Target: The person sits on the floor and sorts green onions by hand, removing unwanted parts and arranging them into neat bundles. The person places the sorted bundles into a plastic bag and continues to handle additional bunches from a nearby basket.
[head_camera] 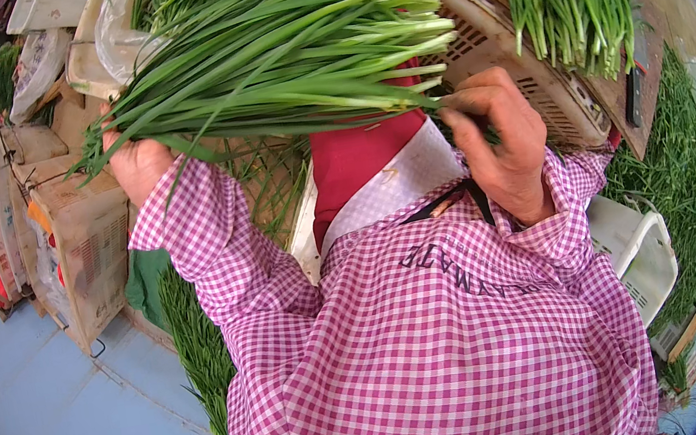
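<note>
A large bunch of garlic chives point(284, 58) lies crosswise in front of me, pale stem ends to the right and green leaf tips to the left. My left hand point(136, 154) supports the leafy end from below, its fingers partly hidden under the leaves. At the lower edge of the pale stem ends, my right hand point(497, 134) pinches the tip of a single leaf or stem between thumb and fingers. Beneath the bunch, red cloth point(353, 162) covers my lap.
A second chive bunch point(566, 2) rests on a board at upper right, near a black-handled knife point(634, 97). Plastic crates point(88, 243) stand at left; another crate point(524, 83) is under the board. Loose chives point(685, 167) are heaped at right, beside a white basket point(645, 261).
</note>
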### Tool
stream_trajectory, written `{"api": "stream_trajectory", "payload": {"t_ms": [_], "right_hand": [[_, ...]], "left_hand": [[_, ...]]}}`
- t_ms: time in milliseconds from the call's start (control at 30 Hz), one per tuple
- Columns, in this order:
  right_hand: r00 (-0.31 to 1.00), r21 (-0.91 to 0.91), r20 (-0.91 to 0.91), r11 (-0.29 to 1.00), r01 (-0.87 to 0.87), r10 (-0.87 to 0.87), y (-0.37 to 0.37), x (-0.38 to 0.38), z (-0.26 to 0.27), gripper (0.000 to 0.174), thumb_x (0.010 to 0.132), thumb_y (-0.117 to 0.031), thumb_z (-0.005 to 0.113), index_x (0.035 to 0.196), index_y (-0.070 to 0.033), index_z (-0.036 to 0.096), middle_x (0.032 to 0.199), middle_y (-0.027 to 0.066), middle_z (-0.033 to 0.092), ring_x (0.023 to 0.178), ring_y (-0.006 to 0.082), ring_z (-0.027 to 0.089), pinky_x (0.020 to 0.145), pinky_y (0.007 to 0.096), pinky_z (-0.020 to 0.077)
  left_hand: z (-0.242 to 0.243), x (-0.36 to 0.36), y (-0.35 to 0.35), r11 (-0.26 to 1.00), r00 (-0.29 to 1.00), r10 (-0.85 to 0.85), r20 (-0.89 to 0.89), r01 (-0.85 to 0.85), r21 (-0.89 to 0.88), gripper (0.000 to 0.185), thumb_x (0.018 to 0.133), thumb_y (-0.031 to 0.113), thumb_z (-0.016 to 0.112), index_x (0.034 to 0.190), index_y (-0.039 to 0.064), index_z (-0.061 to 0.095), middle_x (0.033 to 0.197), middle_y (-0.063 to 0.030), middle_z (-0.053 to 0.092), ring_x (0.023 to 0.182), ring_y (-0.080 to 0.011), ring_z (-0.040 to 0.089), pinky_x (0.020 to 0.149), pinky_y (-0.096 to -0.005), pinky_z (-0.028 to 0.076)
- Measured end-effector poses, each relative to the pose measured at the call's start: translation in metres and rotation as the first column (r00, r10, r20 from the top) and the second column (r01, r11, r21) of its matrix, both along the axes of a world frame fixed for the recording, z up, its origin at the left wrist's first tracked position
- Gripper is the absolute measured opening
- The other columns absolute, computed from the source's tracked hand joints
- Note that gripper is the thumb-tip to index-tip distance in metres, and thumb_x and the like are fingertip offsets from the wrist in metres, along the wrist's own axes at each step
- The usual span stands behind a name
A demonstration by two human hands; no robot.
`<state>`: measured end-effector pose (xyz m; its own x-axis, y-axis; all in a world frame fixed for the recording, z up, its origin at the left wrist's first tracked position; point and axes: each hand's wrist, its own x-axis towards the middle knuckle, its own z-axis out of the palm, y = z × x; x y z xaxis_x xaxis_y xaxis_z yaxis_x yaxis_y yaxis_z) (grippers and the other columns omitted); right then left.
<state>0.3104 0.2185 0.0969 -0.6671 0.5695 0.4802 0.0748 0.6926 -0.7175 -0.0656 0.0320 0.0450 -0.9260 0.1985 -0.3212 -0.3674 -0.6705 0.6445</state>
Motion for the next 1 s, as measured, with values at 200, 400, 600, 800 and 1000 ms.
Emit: {"api": "stream_trajectory", "payload": {"t_ms": [200,400,600,800,1000], "right_hand": [[0.877,-0.290,0.386,0.864,0.410,-0.286,0.018,0.062,-0.031,0.010,0.087,-0.001,0.061,0.095,0.004,0.060,0.089,0.0132,0.057,0.081,0.0267,0.059,0.076,0.0319,0.0479],[0.973,-0.421,0.188,0.885,0.199,-0.130,0.007,0.051,-0.032,0.036,0.086,-0.018,0.066,0.116,0.001,0.060,0.109,0.0122,0.057,0.104,0.0232,0.057,0.090,0.0322,0.0439],[0.996,-0.732,-0.087,0.677,-0.080,0.023,0.013,-0.030,-0.025,0.036,0.086,-0.017,0.073,0.113,0.004,0.064,0.107,0.0086,0.062,0.100,0.0191,0.060,0.090,0.0302,0.0463],[0.964,-0.920,-0.252,0.332,-0.209,-0.090,0.007,-0.044,-0.034,0.029,0.087,-0.009,0.068,0.113,0.003,0.067,0.100,0.0057,0.069,0.091,0.0153,0.063,0.088,0.0286,0.0484],[0.864,-0.920,-0.387,0.189,-0.342,-0.321,0.027,0.001,-0.011,0.012,0.088,-0.010,0.061,0.099,-0.003,0.061,0.094,0.0083,0.065,0.088,0.0187,0.061,0.079,0.0302,0.0495]], "left_hand": [[-0.001,-0.001,-0.007,0.999,1.000,0.009,-0.020,-0.010,-0.046,0.021,0.093,0.019,0.065,0.104,0.001,0.065,0.110,-0.0170,0.067,0.103,-0.0304,0.062,0.096,-0.0498,0.052],[-0.001,-0.001,-0.010,0.997,1.000,0.006,-0.029,-0.008,-0.076,0.022,0.093,0.019,0.065,0.104,0.001,0.065,0.110,-0.0169,0.067,0.103,-0.0301,0.062,0.095,-0.0489,0.052],[-0.001,0.005,-0.013,0.995,0.999,0.005,-0.035,-0.009,-0.101,0.022,0.093,0.020,0.065,0.104,0.001,0.065,0.110,-0.0168,0.067,0.102,-0.0297,0.063,0.095,-0.0480,0.052],[-0.005,0.005,-0.012,0.994,0.999,0.002,-0.034,-0.006,-0.112,0.022,0.093,0.020,0.065,0.104,0.001,0.065,0.110,-0.0167,0.067,0.102,-0.0294,0.063,0.094,-0.0472,0.053],[-0.007,0.005,-0.016,0.993,0.999,0.019,-0.026,-0.022,-0.118,0.022,0.093,0.020,0.065,0.104,0.001,0.065,0.109,-0.0166,0.067,0.101,-0.0291,0.063,0.094,-0.0463,0.053]]}}
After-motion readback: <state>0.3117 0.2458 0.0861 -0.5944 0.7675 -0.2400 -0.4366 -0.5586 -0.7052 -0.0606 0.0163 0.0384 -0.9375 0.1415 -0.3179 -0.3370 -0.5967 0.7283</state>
